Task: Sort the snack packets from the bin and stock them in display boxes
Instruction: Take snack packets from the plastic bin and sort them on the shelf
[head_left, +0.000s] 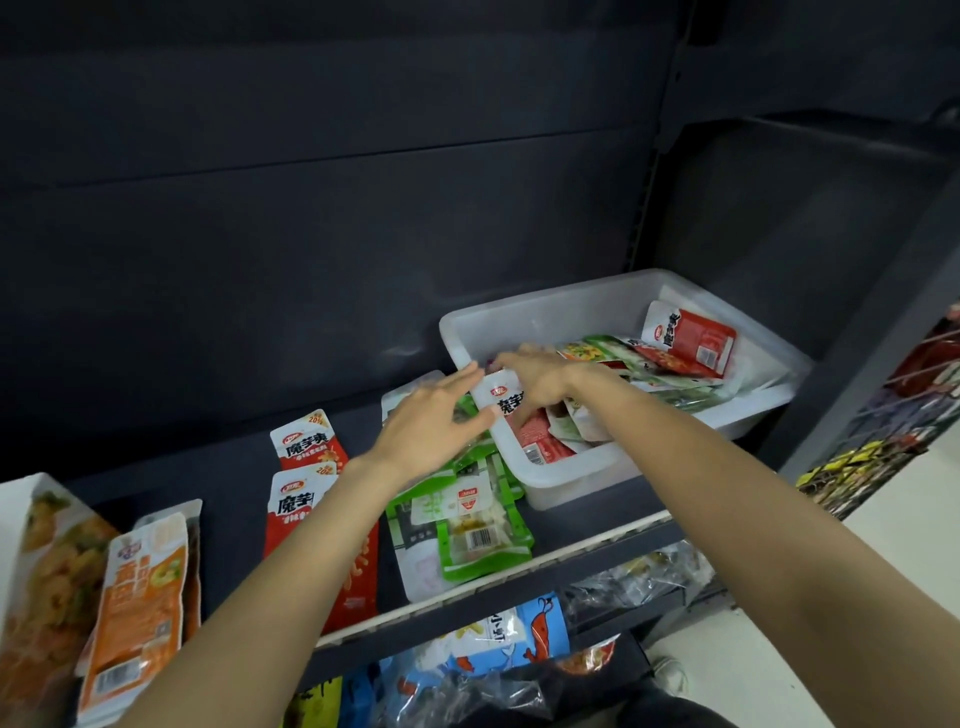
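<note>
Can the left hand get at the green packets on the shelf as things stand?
Probably yes. The left hand, fingers straight and empty, hovers right above the green packets, which lie on top of their pile beside the bin, uncovered.

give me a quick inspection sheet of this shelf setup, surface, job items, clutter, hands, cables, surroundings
surface: dark grey shelf with a pale front strip, packets laid out on it
job's things: translucent white plastic bin at the shelf's right, holding mixed packets; red and white packets in a column; green packets stacked beside the bin; orange packets at left
clutter: large white box printed with a food picture at the far left edge
hands: right hand grips a red and white packet over the bin; left hand open, fingers touching that packet
cables: nothing seen
surroundings: dark back panel; bagged snacks on the shelf below; pale floor at right
</note>
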